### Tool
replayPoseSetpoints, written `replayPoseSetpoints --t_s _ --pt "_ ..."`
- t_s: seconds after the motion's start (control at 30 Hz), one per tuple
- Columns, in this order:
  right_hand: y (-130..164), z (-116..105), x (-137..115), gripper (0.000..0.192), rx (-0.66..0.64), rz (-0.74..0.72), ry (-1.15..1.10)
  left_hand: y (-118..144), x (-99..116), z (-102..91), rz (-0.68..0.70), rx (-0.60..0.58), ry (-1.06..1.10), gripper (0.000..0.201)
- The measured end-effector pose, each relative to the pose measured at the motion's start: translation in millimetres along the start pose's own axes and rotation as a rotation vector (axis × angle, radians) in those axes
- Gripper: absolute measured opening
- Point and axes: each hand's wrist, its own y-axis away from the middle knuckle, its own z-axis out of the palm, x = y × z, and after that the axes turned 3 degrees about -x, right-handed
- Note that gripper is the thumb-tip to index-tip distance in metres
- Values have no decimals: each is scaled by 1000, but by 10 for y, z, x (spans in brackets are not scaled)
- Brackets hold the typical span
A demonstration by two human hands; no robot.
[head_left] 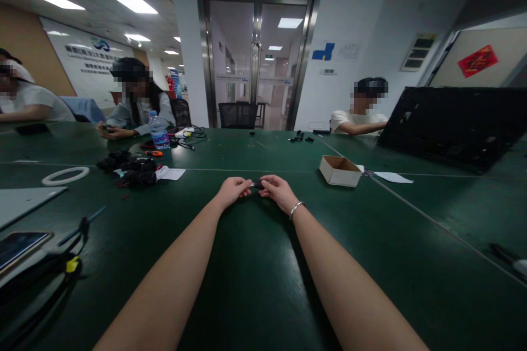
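My left hand point(234, 192) and my right hand point(280, 192) meet low over the middle of the dark green table point(247, 263). Between their fingertips is a small black object with a silvery end point(257, 185), too small to name for certain. The left fingers pinch its silvery end on the left. Thumb and fingers of the right hand close on the black end, hiding part of it. A silver bracelet point(297, 209) circles my right wrist. To the right of the hands stands an open cardboard box point(340, 171).
Black bundles point(134, 169), a white tape ring point(66, 176), a water bottle point(158, 130), a phone point(22, 247) and black straps point(61, 274) lie leftward. Small black pieces point(300, 137) lie farther back. A large black panel point(453, 126) stands at right. Several people sit around the table.
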Motion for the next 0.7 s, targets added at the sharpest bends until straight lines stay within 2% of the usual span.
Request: replayPoseSetpoints --t_s 0.23,0.43,0.7 --pt "33 -10 -19 21 -46 -34 -10 -34 -53 -9 13 -3 -35 46" --pt "47 -7 -36 27 -85 -43 -26 -72 -126 -30 22 34 -151 55" --pt "79 -35 -61 33 -140 -38 -107 -56 -117 -47 22 59 -254 57"
